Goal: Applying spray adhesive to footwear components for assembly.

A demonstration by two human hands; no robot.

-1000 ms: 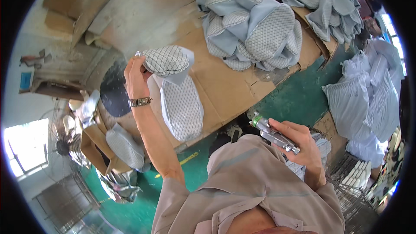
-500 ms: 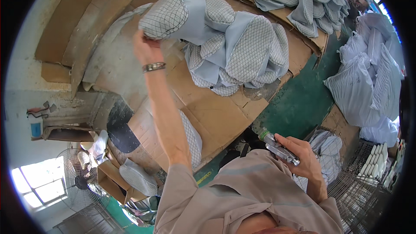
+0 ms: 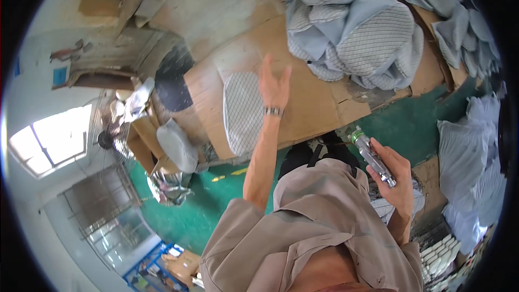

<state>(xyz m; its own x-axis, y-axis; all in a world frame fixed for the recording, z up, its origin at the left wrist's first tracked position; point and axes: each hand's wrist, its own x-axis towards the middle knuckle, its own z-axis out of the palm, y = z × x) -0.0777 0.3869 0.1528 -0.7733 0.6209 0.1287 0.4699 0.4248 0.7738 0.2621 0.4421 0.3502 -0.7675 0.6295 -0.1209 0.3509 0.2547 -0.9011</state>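
Note:
My left hand [image 3: 274, 87] is over the cardboard-covered table with its fingers spread, holding nothing. Just beside it, on the cardboard, lies a flat padded piece [image 3: 241, 113], pale grey with a dark diamond grid; hand and wrist overlap its right edge. In front of my body, my right hand [image 3: 393, 168] is closed round a silver metal tool with a green end [image 3: 373, 158], which points up and left. I cannot make out the tool's exact kind. A heap of similar padded pieces [image 3: 373, 35], grey-backed and grid-patterned, sits on the table beyond my left hand, to the right.
More grey pieces [image 3: 457, 27] are piled at the far right. White plastic sacks [image 3: 470, 151] stand on the right. An open cardboard box [image 3: 146, 143] and a rounded grey piece [image 3: 177, 145] are at the left, near a fan [image 3: 108, 139]. Green floor [image 3: 216, 200] runs along the table's near edge.
My left hand has left the padded piece on the far heap and come back toward me, beside the flat piece. The view has swung left. My right hand still holds the silver tool.

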